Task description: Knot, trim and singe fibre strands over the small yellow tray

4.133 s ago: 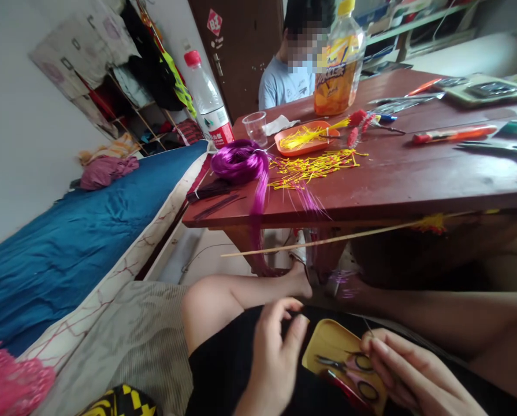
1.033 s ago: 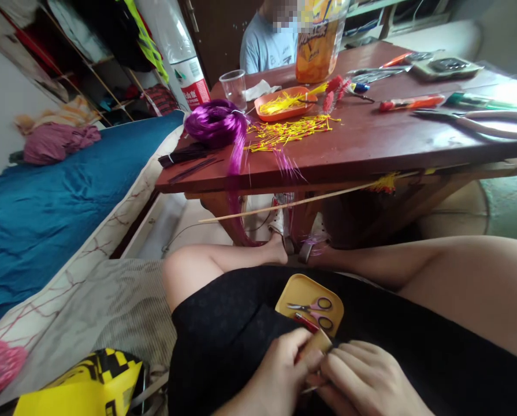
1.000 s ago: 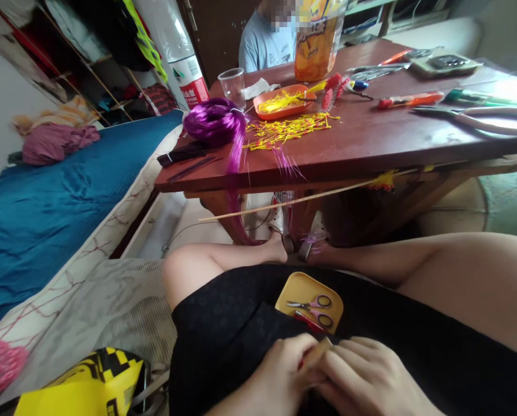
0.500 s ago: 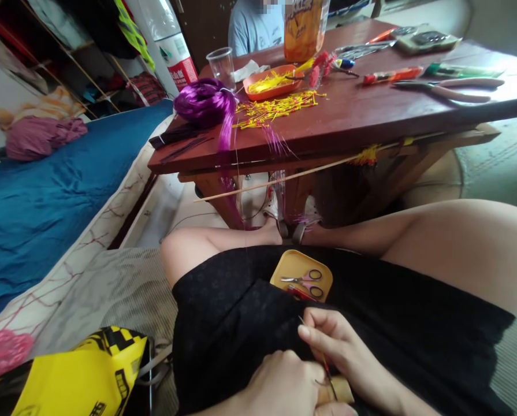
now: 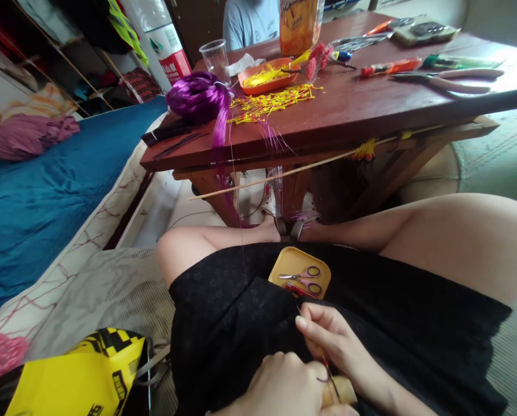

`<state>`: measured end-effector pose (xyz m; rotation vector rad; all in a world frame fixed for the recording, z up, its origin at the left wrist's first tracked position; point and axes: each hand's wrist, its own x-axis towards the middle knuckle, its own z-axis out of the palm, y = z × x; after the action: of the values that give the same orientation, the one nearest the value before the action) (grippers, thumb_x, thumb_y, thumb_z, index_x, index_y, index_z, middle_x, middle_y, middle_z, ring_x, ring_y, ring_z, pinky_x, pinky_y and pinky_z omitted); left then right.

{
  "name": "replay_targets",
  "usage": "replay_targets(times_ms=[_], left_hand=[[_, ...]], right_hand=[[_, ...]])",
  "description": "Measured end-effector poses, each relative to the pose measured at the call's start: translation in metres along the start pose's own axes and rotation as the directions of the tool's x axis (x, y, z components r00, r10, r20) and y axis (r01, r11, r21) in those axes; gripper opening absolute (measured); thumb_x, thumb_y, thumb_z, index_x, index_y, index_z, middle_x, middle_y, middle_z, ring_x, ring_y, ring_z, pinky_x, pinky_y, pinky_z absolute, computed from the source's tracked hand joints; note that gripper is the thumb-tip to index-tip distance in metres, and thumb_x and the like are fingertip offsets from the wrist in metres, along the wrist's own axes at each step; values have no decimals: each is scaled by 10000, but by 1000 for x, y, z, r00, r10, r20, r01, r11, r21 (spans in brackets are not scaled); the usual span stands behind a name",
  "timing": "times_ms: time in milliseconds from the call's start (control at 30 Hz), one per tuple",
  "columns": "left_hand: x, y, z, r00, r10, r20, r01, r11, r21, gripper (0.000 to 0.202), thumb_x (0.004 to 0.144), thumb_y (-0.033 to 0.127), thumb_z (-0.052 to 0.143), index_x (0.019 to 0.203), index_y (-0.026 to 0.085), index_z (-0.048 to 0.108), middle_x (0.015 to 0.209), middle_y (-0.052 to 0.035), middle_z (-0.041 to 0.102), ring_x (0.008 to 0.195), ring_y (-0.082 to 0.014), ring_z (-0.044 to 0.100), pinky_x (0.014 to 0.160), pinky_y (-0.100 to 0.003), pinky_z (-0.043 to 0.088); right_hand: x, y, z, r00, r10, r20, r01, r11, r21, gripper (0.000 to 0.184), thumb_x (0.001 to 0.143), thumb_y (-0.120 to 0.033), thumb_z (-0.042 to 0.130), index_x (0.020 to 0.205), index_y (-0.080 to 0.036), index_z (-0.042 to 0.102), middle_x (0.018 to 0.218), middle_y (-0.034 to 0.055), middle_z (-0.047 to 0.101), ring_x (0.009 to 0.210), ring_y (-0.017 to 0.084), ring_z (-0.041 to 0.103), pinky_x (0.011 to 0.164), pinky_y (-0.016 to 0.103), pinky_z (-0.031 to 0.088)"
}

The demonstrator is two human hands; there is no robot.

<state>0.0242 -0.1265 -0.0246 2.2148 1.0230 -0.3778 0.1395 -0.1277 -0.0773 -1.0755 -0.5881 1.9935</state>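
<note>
Low over the black skirt (image 5: pixel 223 335), my left hand (image 5: pixel 279 384) is closed around a short pale wooden piece (image 5: pixel 347 393). Across that wood runs a thin dark hook-like piece (image 5: pixel 323 379) with red and yellow at its upper part. My right hand (image 5: pixel 331 329) is just above and to the right, thumb and forefinger pinched on a thin dark strand (image 5: pixel 298 311) whose tip sticks out to the left. Where the strand ends inside the fingers is hidden. Beyond the hands, a yellow tray (image 5: pixel 284 260) on the skirt holds small pink-handled scissors (image 5: pixel 304 276) and a red item.
A dark red table (image 5: pixel 349 104) stands ahead, bearing a purple thread bundle (image 5: pixel 193 101), yellow red-tipped stems (image 5: pixel 275 103), an orange tray (image 5: pixel 245 86) and pliers (image 5: pixel 449 81). A thin stick (image 5: pixel 258 184) juts along its edge. A yellow bag (image 5: pixel 67 375) lies left. Someone sits opposite.
The view has shifted slightly, so the table and tray appear a little further left and up. Both hands keep nearly the same hold, with only slight movement.
</note>
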Motion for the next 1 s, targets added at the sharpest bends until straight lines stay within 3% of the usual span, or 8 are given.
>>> replay_targets(times_ms=[133, 367, 600, 700, 767, 867, 933, 1000], left_hand=[[1, 2, -3, 999, -21, 33, 21, 1000, 0, 477, 787, 574, 461, 771, 172, 718, 527, -53, 679, 390, -170, 568, 341, -214, 238], [2, 6, -4, 994, -59, 92, 64, 997, -46, 519, 797, 565, 451, 871, 129, 721, 654, -131, 715, 519, -267, 646, 438, -284, 428], [4, 8, -5, 983, -117, 139, 124, 991, -45, 548, 798, 572, 430, 931, 115, 702, 714, -162, 717, 579, -296, 650, 481, -310, 433], [4, 4, -1, 985, -107, 131, 124, 984, -127, 525, 786, 572, 451, 891, 128, 710, 629, -109, 674, 511, -237, 585, 456, -272, 362], [4, -1, 2, 986, -110, 125, 142, 950, -278, 486, 761, 577, 490, 799, 144, 707, 523, -28, 559, 448, -161, 475, 438, -244, 291], [5, -13, 1, 993, -111, 39, 110, 757, -644, 425, 732, 570, 543, 717, 154, 632, 528, 44, 393, 459, -88, 336, 447, -215, 243], [6, -22, -3, 989, -116, -90, -16, 528, -849, 436, 694, 593, 580, 774, 165, 567, 594, 52, 382, 497, -74, 319, 464, -200, 250], [9, -32, -6, 976, -135, -173, -125, 306, -944, 496, 657, 616, 610, 879, 187, 496, 621, 64, 386, 477, -53, 298, 449, -184, 236]], right_hand=[[1, -1, 0, 1000, -2, 2, 2, 1000, 9, 476, 645, -524, 687, 525, -202, 358, 398, -125, 259, 371, 26, 170, 361, 195, 119], [5, 4, -1, 1000, -19, -17, 19, 1000, 23, 467, 671, -519, 670, 522, -201, 363, 366, -118, 302, 348, 23, 188, 355, 196, 109], [10, 12, -5, 999, -33, -20, 33, 999, 5, 459, 704, -528, 636, 533, -206, 357, 359, -122, 296, 338, 24, 171, 350, 200, 103], [8, 5, -2, 998, -64, -16, 63, 998, -23, 460, 698, -545, 631, 546, -210, 355, 383, -124, 275, 360, 33, 161, 358, 201, 115], [4, -10, 0, 994, -107, -18, 106, 993, -47, 444, 699, -533, 638, 563, -205, 372, 426, -117, 279, 398, 43, 175, 379, 199, 145], [-8, -40, 2, 962, -271, -19, 256, 928, -272, 383, 757, -477, 603, 578, -190, 422, 512, -78, 348, 478, 74, 274, 449, 208, 240], [-15, -59, 0, 922, -387, 0, 344, 818, -461, 319, 788, -425, 578, 601, -191, 468, 554, -54, 404, 520, 98, 345, 494, 222, 292], [-16, -72, -3, 901, -434, -20, 370, 790, -489, 238, 783, -392, 586, 660, -205, 504, 600, -39, 457, 563, 121, 404, 520, 227, 333]])
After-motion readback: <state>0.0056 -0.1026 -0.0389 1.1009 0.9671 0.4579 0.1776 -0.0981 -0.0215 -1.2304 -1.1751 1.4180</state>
